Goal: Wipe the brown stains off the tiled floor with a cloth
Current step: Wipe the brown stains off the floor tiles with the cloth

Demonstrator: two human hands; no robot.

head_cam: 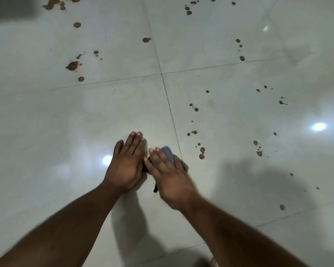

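Grey-blue folded cloth point(169, 156) lies on the glossy pale tiled floor point(85, 112), under the right hand point(170, 177), whose grip is flat with straight fingers pressing it. Left hand point(126, 163), just left of this grip, rests flat, fingers straight. Brown stains point(201, 153) lie near its right side and far ahead.

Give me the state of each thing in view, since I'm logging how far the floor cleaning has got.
left hand: fingers straight, flat on the floor beside the cloth.
right hand: fingers straight, pressing on the cloth.
cloth: blue-grey, bunched under the right hand, on the floor.
brown stains: still on the tiles, unwiped.
tiled floor: glossy, spotted ahead and to the right.
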